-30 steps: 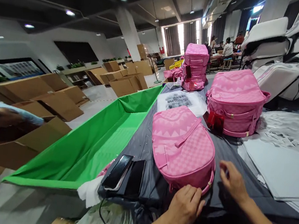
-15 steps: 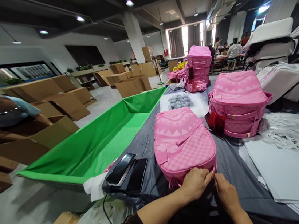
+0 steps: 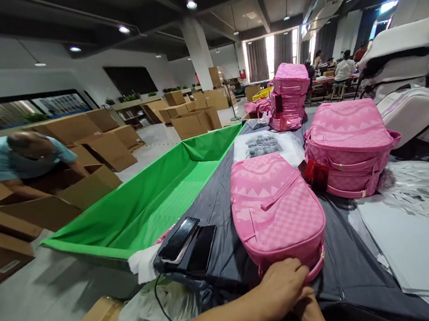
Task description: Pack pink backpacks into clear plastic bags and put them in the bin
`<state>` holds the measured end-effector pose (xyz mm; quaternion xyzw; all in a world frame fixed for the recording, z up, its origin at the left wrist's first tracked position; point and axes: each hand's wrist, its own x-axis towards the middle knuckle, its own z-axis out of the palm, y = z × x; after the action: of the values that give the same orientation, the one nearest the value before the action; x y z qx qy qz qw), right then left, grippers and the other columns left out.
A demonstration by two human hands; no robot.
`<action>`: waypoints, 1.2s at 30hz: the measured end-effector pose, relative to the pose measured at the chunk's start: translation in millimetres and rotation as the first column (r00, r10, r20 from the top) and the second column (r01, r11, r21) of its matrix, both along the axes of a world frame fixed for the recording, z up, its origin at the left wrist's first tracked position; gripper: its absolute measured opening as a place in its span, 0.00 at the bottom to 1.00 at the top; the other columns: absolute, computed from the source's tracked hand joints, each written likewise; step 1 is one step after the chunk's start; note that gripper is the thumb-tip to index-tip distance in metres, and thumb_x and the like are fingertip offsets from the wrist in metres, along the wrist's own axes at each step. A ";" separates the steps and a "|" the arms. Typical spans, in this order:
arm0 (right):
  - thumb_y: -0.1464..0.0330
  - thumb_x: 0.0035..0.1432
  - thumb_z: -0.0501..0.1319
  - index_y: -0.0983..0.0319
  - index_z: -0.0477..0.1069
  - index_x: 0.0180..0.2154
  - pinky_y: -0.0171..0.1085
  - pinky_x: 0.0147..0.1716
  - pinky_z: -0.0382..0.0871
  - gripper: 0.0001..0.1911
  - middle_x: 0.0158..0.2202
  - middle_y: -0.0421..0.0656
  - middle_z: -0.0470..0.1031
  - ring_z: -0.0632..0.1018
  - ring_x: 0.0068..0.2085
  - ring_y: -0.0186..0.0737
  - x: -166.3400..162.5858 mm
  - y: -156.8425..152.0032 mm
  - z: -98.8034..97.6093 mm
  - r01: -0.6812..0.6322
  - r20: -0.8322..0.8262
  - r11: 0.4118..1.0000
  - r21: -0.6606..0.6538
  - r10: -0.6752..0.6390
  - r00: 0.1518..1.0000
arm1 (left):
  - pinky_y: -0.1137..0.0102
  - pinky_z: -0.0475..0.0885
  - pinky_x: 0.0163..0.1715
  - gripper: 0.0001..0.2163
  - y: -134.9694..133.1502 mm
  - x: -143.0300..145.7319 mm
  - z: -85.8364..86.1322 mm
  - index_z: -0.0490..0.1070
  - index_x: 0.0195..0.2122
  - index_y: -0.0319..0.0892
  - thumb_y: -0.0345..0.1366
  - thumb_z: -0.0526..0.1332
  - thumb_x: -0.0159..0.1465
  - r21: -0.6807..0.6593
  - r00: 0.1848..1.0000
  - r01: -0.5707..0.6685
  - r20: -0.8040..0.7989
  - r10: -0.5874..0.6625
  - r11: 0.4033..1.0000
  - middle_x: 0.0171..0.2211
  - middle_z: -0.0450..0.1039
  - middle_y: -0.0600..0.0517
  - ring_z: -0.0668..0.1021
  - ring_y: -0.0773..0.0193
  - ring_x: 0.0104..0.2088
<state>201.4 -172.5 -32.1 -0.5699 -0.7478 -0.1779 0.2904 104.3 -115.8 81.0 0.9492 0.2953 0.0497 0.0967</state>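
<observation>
A pink backpack (image 3: 277, 205) with a checkered and zigzag pattern lies on its back on the dark cloth-covered table, its near end toward me. My left hand (image 3: 285, 285) is closed at that near end, by a pink strap (image 3: 318, 263) that loops off the right corner. Close against it, below and to the right, is my right hand (image 3: 309, 305). Its fingers are bent and partly covered by the left hand, so what they pinch does not show. Two black phones (image 3: 201, 248) rest to the left of the backpack.
Stacked pink backpacks (image 3: 348, 146) stand behind on the right, beside white bags (image 3: 415, 108). White sheets (image 3: 405, 243) lie at the right. A green fabric bin (image 3: 112, 215) runs along the table's left side. Beyond it, a person (image 3: 21, 156) leans over open cardboard boxes (image 3: 50, 210).
Both hands have come nearer to me and closer together, the right now partly behind the left. The strap loop shows at the backpack's corner. The person at the left has moved into fuller view.
</observation>
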 end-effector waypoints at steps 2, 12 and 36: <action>0.63 0.67 0.56 0.64 0.75 0.26 0.32 0.24 0.73 0.19 0.18 0.34 0.69 0.70 0.20 0.30 -1.8 -2.0 -0.1 -0.059 -0.434 0.990 -0.125 -0.001 0.901 | 0.69 0.70 0.33 0.07 -9.6 -22.4 -17.0 0.72 0.37 0.42 0.39 0.63 0.69 0.062 0.996 -0.039 0.079 0.034 0.997 0.36 0.75 0.51 0.77 0.61 0.36; 0.45 0.51 0.64 0.60 0.77 0.31 0.40 0.26 0.72 0.24 0.22 0.42 0.71 0.72 0.26 0.41 21.6 1.3 31.0 -0.585 -0.937 0.737 -0.339 -0.210 0.279 | 0.70 0.69 0.33 0.05 -24.3 -17.2 -33.3 0.72 0.42 0.43 0.31 0.56 0.72 0.060 0.834 -0.156 0.543 0.099 0.986 0.35 0.73 0.52 0.75 0.63 0.35; 0.59 0.54 0.64 0.58 0.69 0.36 0.34 0.23 0.64 0.11 0.24 0.36 0.71 0.70 0.23 0.35 8.3 -13.2 184.7 0.125 -0.857 0.992 0.002 -0.062 0.512 | 0.53 0.67 0.61 0.24 -36.1 -82.3 -14.3 0.64 0.64 0.42 0.48 0.48 0.73 -0.161 0.295 -0.641 0.851 0.435 0.750 0.65 0.63 0.39 0.66 0.51 0.66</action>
<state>209.7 -185.7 152.6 -0.6135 -0.4707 0.0860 0.6282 22.0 -151.9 66.6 0.6436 0.5032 0.5672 0.1044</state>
